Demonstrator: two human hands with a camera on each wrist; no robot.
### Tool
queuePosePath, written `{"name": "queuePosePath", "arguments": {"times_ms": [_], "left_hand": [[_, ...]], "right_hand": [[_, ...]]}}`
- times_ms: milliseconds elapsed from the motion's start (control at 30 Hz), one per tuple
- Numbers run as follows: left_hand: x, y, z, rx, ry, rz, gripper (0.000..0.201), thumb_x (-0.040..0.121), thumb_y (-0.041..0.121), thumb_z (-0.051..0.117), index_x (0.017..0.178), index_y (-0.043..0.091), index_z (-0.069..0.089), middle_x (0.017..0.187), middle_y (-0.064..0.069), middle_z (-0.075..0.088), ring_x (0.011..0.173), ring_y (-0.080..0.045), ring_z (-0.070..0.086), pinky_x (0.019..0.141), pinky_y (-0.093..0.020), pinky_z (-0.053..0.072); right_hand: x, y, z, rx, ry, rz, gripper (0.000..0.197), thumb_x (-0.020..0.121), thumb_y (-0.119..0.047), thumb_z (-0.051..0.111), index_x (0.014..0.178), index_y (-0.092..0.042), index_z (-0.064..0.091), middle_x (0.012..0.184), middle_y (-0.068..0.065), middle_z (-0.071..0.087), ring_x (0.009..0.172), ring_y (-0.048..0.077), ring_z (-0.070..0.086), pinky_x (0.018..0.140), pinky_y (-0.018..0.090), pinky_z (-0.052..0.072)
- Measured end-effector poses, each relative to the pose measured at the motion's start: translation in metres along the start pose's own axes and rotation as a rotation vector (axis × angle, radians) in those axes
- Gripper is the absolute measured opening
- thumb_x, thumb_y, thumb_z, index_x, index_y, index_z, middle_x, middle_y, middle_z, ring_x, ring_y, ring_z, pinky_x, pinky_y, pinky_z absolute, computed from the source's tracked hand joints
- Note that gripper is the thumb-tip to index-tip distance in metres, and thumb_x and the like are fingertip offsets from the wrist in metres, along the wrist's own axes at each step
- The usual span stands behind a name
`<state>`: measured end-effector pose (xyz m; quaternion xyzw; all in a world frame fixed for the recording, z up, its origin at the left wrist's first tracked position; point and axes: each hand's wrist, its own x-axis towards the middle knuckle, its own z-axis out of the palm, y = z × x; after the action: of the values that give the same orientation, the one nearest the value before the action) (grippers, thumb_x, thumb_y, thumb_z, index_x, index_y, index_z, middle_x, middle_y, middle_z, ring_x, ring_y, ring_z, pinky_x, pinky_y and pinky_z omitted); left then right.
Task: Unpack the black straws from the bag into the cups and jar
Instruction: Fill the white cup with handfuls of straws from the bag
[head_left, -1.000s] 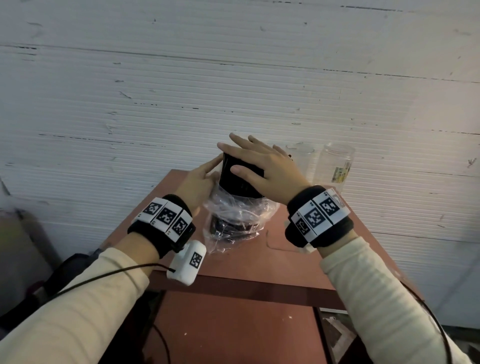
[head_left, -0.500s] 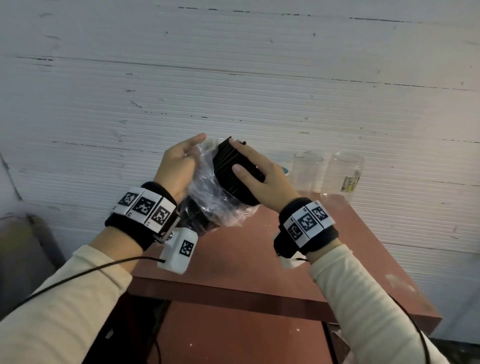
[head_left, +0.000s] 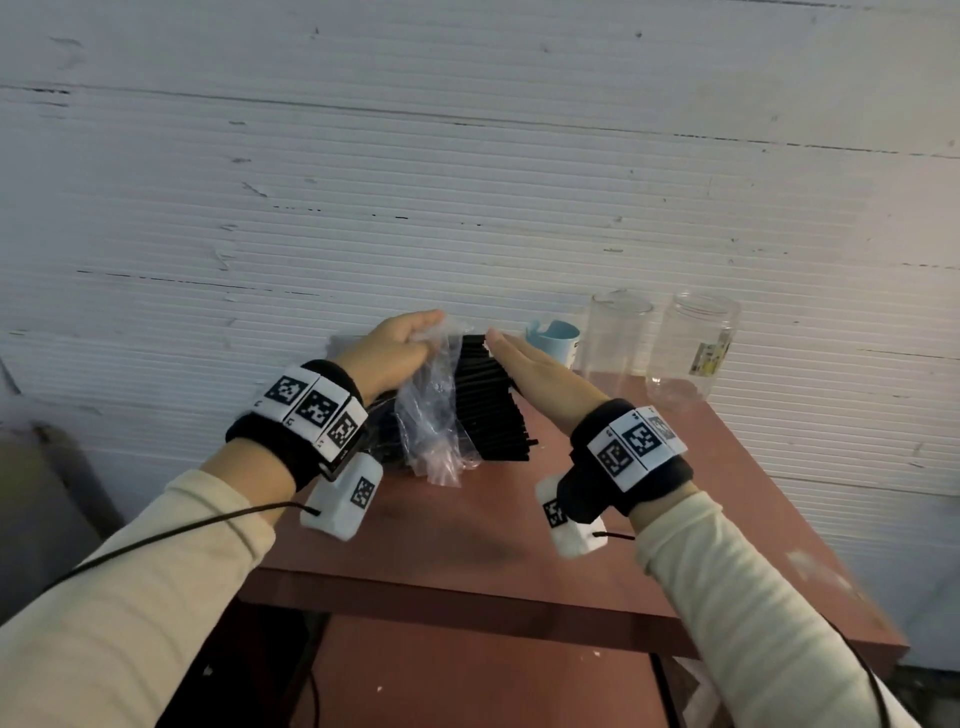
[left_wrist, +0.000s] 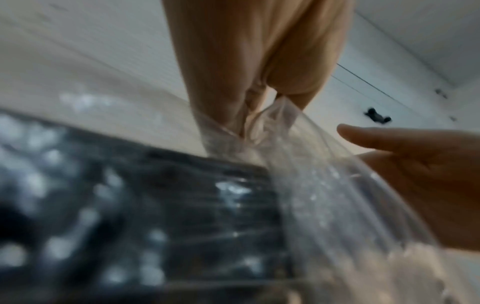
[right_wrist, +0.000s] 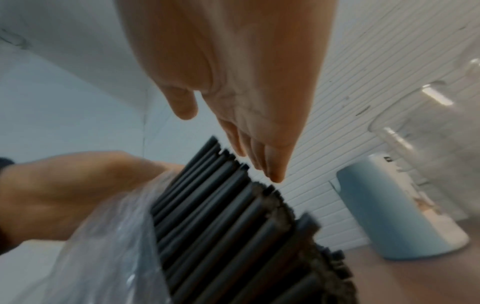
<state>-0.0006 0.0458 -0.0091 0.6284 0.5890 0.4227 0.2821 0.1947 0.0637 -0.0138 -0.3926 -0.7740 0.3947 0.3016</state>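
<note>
Left hand (head_left: 387, 353) fingers are being pinched on the clear bag (head_left: 434, 410), held above the table (head_left: 467, 540). Right hand (head_left: 540, 376), fingers straight, is being laid flat against the exposed black straws (head_left: 491, 410). Cups (head_left: 615, 338) and jar (head_left: 693, 353) are being left standing behind.

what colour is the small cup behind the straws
Light blue with a white patch: the small cup, clearest in the right wrist view.

The left wrist view is blurry, so the straws (left_wrist: 161, 216) in the bag (left_wrist: 306, 185) look like a dark smear. The right hand (head_left: 535, 371) hides the blue cup's (head_left: 558, 340) bottom.
</note>
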Motion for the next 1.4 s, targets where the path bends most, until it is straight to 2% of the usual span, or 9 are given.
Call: {"name": "queuePosePath", "arguments": {"times_ms": [100,167,233,300,400,633,800,1000,1400], "left_hand": [[0.000,-0.006,0.003,0.204,-0.031,0.006,0.053,0.101,0.023,0.050,0.150,0.032,0.033,0.147,-0.009,0.045,0.063,0.001,0.040,0.047,-0.005,0.039],[0.001,-0.009,0.004,0.262,-0.035,0.004,0.053,0.101,0.026,0.049,0.151,0.032,0.031,0.148,-0.011,0.045,0.056,0.004,0.043,0.043,-0.004,0.037],[0.002,-0.010,0.006,0.248,-0.077,-0.016,0.053,0.100,0.027,0.051,0.150,0.030,0.033,0.146,-0.010,0.048,0.066,-0.003,0.051,0.052,-0.004,0.041],[0.004,-0.012,0.008,0.225,-0.148,-0.032,0.054,0.099,0.024,0.055,0.149,0.026,0.036,0.148,-0.007,0.045,0.110,-0.016,0.059,0.087,-0.012,0.041],[0.008,-0.016,0.007,0.206,-0.213,-0.037,0.055,0.097,0.021,0.058,0.148,0.023,0.038,0.155,-0.001,0.037,0.142,-0.015,0.034,0.113,-0.025,0.026],[0.011,-0.028,0.010,0.224,-0.216,-0.022,0.056,0.097,0.024,0.058,0.149,0.025,0.038,0.156,0.001,0.035,0.143,-0.011,0.031,0.106,-0.017,0.021],[0.014,-0.031,0.011,0.196,-0.230,-0.030,0.057,0.097,0.021,0.058,0.150,0.021,0.036,0.156,0.000,0.034,0.144,-0.010,0.029,0.104,-0.012,0.019],[0.017,-0.031,0.013,0.214,-0.228,-0.037,0.057,0.097,0.021,0.058,0.150,0.021,0.037,0.156,-0.001,0.034,0.144,-0.013,0.030,0.104,-0.014,0.020],[0.010,-0.029,0.014,0.232,-0.221,-0.038,0.055,0.096,0.023,0.059,0.148,0.026,0.039,0.153,-0.001,0.039,0.140,-0.019,0.038,0.117,-0.042,0.032]], "right_hand": [[0.006,0.018,-0.018,-0.022,0.127,0.074,0.062,0.100,-0.047,0.041,0.150,-0.014,0.030,0.150,-0.004,0.039,0.136,0.010,0.036,0.108,0.021,0.027],[0.012,0.031,-0.031,-0.047,0.224,0.129,0.067,0.096,-0.049,0.048,0.149,-0.012,0.031,0.151,0.003,0.037,0.137,0.015,0.037,0.109,0.030,0.032],[0.018,0.042,-0.042,-0.035,0.319,0.187,0.067,0.094,-0.046,0.054,0.145,-0.008,0.033,0.147,0.007,0.040,0.135,0.019,0.040,0.107,0.031,0.035],[0.026,0.053,-0.050,-0.003,0.378,0.251,0.074,0.091,-0.043,0.061,0.146,-0.006,0.029,0.148,0.011,0.039,0.133,0.023,0.042,0.100,0.030,0.036],[0.043,0.065,-0.058,0.036,0.406,0.334,0.091,0.086,-0.045,0.067,0.150,-0.003,0.018,0.152,0.013,0.034,0.134,0.028,0.041,0.103,0.037,0.039],[0.087,0.079,-0.056,0.066,0.509,0.398,0.087,0.077,-0.042,0.077,0.141,-0.002,0.033,0.136,0.015,0.051,0.119,0.030,0.054,0.098,0.041,0.047],[0.101,0.084,-0.056,0.078,0.502,0.400,0.092,0.077,-0.029,0.080,0.146,0.000,0.025,0.141,0.015,0.045,0.129,0.031,0.047,0.105,0.039,0.043],[0.092,0.089,-0.062,0.026,0.458,0.364,0.087,0.083,-0.027,0.075,0.148,-0.007,0.022,0.143,0.017,0.042,0.127,0.030,0.048,0.095,0.034,0.043],[0.009,0.068,-0.088,0.134,0.512,0.214,0.082,0.076,-0.034,0.080,0.142,-0.016,0.034,0.131,0.004,0.051,0.111,0.022,0.058,0.090,0.045,0.055]]}}
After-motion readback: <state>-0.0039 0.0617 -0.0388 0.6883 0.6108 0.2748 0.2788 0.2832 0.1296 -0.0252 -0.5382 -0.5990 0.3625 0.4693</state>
